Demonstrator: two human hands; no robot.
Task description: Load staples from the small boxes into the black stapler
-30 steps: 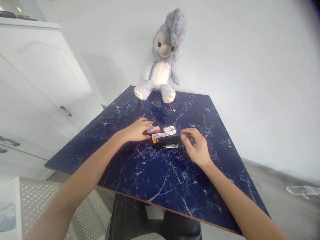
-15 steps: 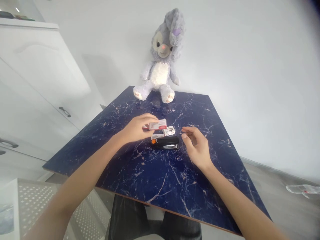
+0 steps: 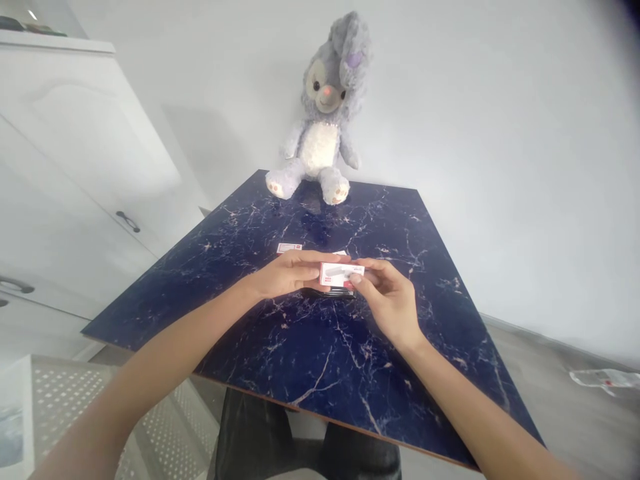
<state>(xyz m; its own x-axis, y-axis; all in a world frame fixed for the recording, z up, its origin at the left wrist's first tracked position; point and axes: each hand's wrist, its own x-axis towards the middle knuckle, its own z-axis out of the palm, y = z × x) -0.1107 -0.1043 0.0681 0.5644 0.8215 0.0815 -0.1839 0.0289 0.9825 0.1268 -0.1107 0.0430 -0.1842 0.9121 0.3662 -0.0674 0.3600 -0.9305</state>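
Observation:
Between my two hands is a small white and red box (image 3: 336, 274), its printed face turned toward me. My left hand (image 3: 290, 275) grips its left end, fingers along the top. On the right end, my right hand (image 3: 387, 290) pinches it with the thumb in front. Under the box, a black stapler (image 3: 343, 292) lies on the table, mostly hidden by the hands and box. Another small white and red box (image 3: 289, 247) rests on the table behind my left hand. A sliver of a further white box (image 3: 341, 253) shows behind the held one.
The dark blue marble-patterned table (image 3: 320, 360) has a grey plush rabbit (image 3: 323, 113) sitting at its far edge against the wall. A white cabinet (image 3: 75, 153) stands at the left. Below left is a white perforated container (image 3: 70, 400). Clear plastic packaging (image 3: 603, 379) lies on the floor at right.
My left hand has brought the white and red box right and nearer, over the stapler. My right hand has closed on its other end. The box behind my left hand is now uncovered.

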